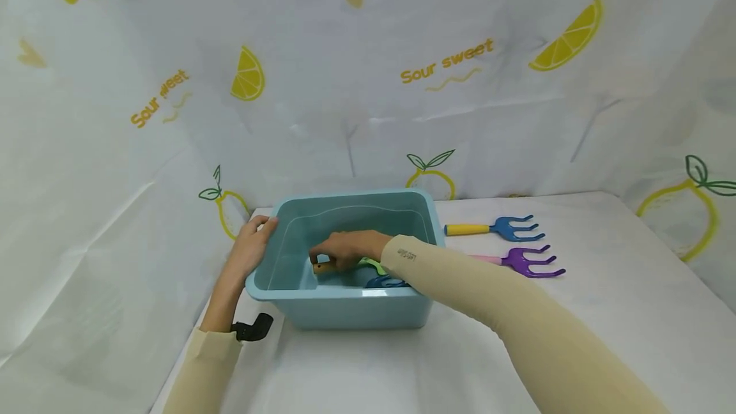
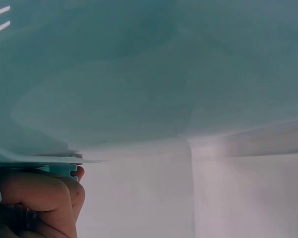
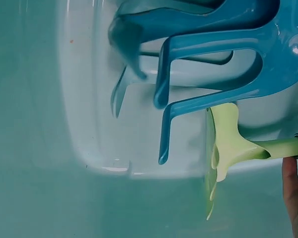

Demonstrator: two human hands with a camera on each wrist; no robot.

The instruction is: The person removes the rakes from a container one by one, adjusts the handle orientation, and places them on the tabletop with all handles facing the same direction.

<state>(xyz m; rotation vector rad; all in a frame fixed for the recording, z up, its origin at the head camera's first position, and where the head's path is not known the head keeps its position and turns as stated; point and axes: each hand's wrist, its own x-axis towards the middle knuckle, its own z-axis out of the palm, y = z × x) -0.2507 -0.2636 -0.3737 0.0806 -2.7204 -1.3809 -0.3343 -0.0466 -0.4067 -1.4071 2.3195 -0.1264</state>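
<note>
A light blue plastic basin (image 1: 345, 308) stands on the white-covered table. My left hand (image 1: 251, 245) grips its left rim; in the left wrist view the curled fingers (image 2: 37, 191) show under the rim. Down inside the basin, my right hand (image 1: 343, 249) holds the yellowish handle (image 1: 324, 268) of a green hand rake (image 3: 231, 144). The right wrist view shows fingertips (image 3: 290, 186) at the metal collar behind the rake's green head. Blue fork heads (image 3: 213, 47) lie beside it on the basin floor, their handles out of view.
Right of the basin lie a blue hand fork (image 1: 508, 229) with a yellow handle and a purple hand fork (image 1: 526, 262) with a pink handle, tines pointing right. A lemon-printed white sheet (image 1: 345, 114) hangs behind the table.
</note>
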